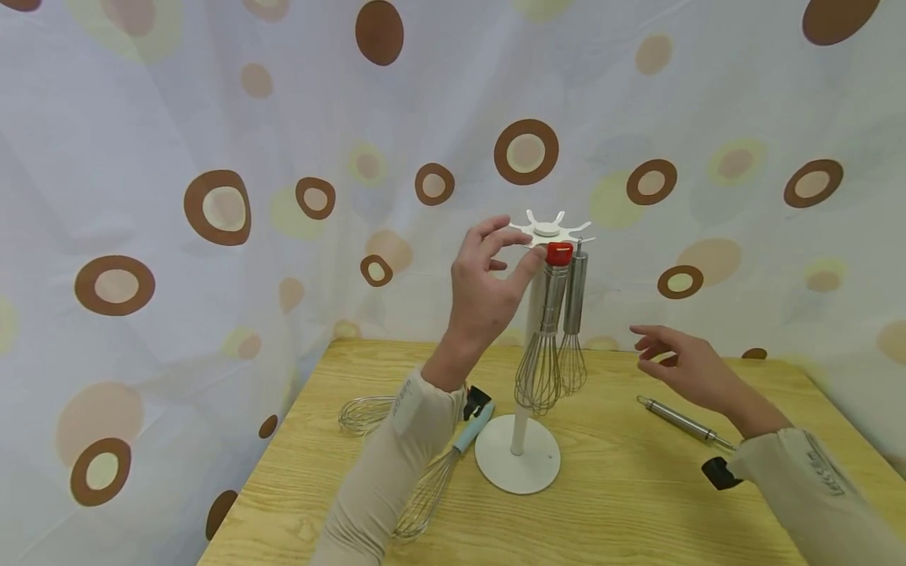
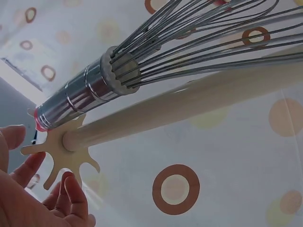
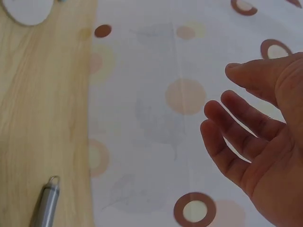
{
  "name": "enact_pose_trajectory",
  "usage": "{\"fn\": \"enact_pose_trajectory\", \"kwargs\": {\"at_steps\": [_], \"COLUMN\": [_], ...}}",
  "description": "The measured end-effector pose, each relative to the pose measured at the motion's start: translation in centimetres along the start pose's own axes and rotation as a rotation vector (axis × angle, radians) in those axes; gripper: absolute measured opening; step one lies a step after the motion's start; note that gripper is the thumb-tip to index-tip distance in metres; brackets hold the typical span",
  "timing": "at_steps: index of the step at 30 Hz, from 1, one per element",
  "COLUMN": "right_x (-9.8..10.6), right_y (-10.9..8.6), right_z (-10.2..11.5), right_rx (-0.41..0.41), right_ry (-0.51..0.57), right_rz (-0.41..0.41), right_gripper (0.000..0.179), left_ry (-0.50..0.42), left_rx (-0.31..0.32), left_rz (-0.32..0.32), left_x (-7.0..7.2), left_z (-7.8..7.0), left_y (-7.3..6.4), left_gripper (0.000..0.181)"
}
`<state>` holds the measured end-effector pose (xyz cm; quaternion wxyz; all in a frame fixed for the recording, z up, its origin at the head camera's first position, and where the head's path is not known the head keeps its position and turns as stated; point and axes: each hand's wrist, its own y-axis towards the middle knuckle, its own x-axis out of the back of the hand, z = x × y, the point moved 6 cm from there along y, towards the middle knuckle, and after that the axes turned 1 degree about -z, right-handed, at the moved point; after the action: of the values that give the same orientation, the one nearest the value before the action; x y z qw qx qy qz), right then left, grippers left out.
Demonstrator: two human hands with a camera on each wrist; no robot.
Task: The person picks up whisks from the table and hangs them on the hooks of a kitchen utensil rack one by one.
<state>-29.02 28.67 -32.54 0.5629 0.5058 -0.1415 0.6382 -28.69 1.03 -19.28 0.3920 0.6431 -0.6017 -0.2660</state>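
A white rack with a round base, a post and a star-shaped top holds two metal whisks. The nearer whisk has a red handle end and hangs upright beside the post. Behind it hangs a second, plain metal whisk. My left hand is raised at the rack's top, thumb near the red end. In the left wrist view, the thumb stands apart from the whisk and a fingertip is at one rack arm; contact is unclear. My right hand hovers right of the rack, fingers loosely bent, holding nothing.
On the wooden table, a whisk with a light blue handle and another wire whisk lie left of the base, partly behind my left arm. A slim metal-handled whisk lies under my right hand. A dotted curtain hangs behind.
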Motion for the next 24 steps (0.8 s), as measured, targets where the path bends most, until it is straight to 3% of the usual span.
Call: {"fn": "enact_pose_trajectory", "kwargs": {"at_steps": [6,15,24], "right_x": [-1.4,-3.3,-5.1], "right_y": [-1.9,-4.4,-6.6], "right_z": [-5.5,-12.0,-15.8], "right_rx": [-0.111,-0.179,-0.236], "right_ry": [-0.019,-0.133,-0.108], "right_rz": [0.103,0.204,0.259], "right_gripper": [0.048,0.048,0.049], "left_ry": [0.026,0.006,-0.027], "left_rx": [0.022,0.09,0.129], "left_rz": [-0.037,-0.084,-0.104], "left_x": [0.0,0.0,0.0], "left_z": [-0.2,-0.4,-0.7], "left_y": [-0.1,-0.1,-0.3], "left_gripper": [0.019,0.017,0.014]}}
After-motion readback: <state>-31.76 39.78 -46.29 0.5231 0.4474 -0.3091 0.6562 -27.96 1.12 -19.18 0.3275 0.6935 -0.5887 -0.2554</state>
